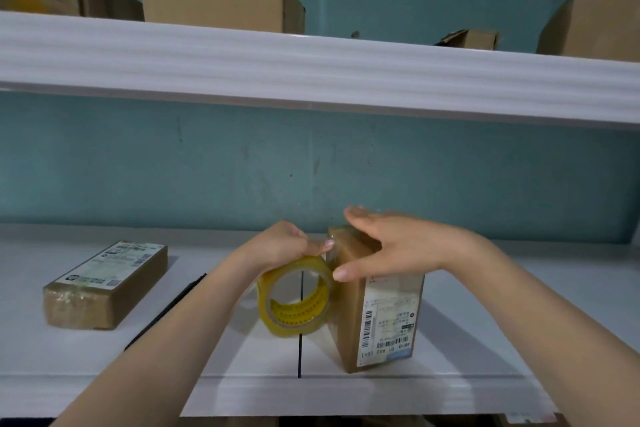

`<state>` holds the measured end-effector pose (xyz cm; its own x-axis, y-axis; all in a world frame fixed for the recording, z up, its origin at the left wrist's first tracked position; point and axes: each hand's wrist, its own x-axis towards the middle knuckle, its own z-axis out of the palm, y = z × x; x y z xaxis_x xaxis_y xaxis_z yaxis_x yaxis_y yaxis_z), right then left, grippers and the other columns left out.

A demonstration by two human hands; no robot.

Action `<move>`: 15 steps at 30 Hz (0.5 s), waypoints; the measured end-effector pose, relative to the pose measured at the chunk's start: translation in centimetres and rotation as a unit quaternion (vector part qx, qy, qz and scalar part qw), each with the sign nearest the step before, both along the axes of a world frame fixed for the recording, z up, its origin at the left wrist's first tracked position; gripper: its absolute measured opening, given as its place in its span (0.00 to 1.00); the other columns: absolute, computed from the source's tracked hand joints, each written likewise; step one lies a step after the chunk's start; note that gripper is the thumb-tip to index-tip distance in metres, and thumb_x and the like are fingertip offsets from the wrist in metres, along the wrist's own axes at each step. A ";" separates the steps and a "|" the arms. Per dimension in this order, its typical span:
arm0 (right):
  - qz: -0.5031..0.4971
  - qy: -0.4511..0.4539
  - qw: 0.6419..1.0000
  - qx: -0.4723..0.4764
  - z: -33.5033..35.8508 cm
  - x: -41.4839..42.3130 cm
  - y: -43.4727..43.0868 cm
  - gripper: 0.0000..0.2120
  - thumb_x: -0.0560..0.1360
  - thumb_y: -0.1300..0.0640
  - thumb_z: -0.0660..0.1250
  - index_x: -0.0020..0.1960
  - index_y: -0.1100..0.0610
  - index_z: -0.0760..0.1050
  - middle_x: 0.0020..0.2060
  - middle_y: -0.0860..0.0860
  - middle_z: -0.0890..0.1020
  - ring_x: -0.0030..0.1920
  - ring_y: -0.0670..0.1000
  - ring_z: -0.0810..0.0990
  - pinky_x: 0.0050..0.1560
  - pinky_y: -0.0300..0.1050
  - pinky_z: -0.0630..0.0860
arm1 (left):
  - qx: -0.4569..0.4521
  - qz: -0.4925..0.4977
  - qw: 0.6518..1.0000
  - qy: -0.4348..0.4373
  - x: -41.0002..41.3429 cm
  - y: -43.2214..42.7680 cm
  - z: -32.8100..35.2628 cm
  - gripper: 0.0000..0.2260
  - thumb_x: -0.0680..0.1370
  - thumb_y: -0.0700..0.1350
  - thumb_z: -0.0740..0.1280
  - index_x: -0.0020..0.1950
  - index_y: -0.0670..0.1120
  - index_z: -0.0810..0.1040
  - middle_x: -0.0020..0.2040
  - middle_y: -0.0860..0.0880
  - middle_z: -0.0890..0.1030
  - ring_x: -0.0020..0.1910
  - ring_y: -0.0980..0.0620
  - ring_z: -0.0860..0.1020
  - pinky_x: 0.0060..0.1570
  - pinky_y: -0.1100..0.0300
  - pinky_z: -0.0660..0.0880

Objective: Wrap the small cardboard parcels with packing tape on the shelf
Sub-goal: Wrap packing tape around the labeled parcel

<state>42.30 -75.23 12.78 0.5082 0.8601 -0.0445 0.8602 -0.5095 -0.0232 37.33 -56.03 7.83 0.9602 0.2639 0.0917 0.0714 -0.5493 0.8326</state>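
Observation:
A small cardboard parcel with a white shipping label stands tilted on the white shelf, right of centre. My right hand lies over its top, fingers spread, thumb on its left face. A yellowish roll of clear packing tape hangs just left of the parcel, and my left hand grips it from above. A short strip of tape runs from the roll to the parcel's upper edge. A second taped parcel with a label lies flat at the left of the shelf.
An upper white shelf overhangs the work area and carries several larger cardboard boxes. A teal wall closes the back. A dark seam splits the lower shelf near the middle.

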 end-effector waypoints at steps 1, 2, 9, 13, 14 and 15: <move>0.002 -0.014 1.000 -0.003 -0.2 0.0 0.0 0.53 0.66 0.29 0.62 0.76 0.57 0.41 0.77 0.51 0.43 0.76 0.47 0.43 0.76 0.46 0.45 | 0.004 0.002 1.000 0.000 0.1 -0.1 0.0 0.18 0.69 0.58 0.73 0.35 0.44 0.75 0.32 0.45 0.70 0.32 0.51 0.68 0.38 0.58 0.65; 0.004 -0.027 1.000 -0.012 -0.4 -0.1 -0.1 0.54 0.66 0.29 0.63 0.76 0.58 0.41 0.77 0.52 0.43 0.76 0.48 0.43 0.76 0.45 0.46 | 0.012 0.007 1.000 0.002 0.1 -0.1 0.0 0.18 0.69 0.59 0.73 0.34 0.45 0.75 0.30 0.46 0.70 0.30 0.51 0.67 0.37 0.59 0.64; 0.025 -0.024 0.999 -0.016 0.0 0.1 1.4 0.57 0.61 0.37 0.74 0.76 0.58 0.46 0.76 0.51 0.53 0.76 0.50 0.52 0.75 0.44 0.52 | 0.011 0.011 1.000 -0.008 -0.7 -1.1 0.6 0.20 0.72 0.56 0.72 0.28 0.45 0.70 0.19 0.55 0.67 0.18 0.58 0.65 0.23 0.66 0.62; 0.040 0.025 0.999 0.002 0.1 1.0 0.5 0.58 0.58 0.42 0.79 0.76 0.48 0.46 0.74 0.46 0.55 0.74 0.46 0.54 0.73 0.39 0.54 | -0.097 -0.040 0.993 0.050 -2.3 -0.8 -0.1 0.19 0.74 0.59 0.66 0.37 0.43 0.79 0.22 0.47 0.76 0.19 0.53 0.72 0.23 0.66 0.70; 0.039 0.045 0.998 0.001 0.2 1.4 0.1 0.59 0.57 0.43 0.80 0.76 0.43 0.44 0.74 0.44 0.55 0.73 0.45 0.53 0.73 0.41 0.54 | -0.146 -0.069 0.985 0.057 -2.8 -0.5 -0.4 0.18 0.76 0.57 0.64 0.40 0.42 0.80 0.23 0.45 0.76 0.19 0.52 0.73 0.23 0.65 0.71; 0.041 0.055 0.998 -0.011 0.3 1.6 -0.2 0.60 0.56 0.43 0.80 0.74 0.38 0.42 0.72 0.42 0.55 0.72 0.45 0.53 0.73 0.42 0.55 | -0.198 -0.094 0.974 0.049 -3.2 -0.2 -0.9 0.17 0.76 0.54 0.64 0.42 0.41 0.81 0.24 0.44 0.76 0.20 0.52 0.74 0.23 0.64 0.72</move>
<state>43.86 -75.40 13.11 0.4268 0.8968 -0.1163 0.8920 -0.4387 -0.1093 34.11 -56.18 6.94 0.9940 0.0795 -0.0754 0.0898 -0.1971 0.9763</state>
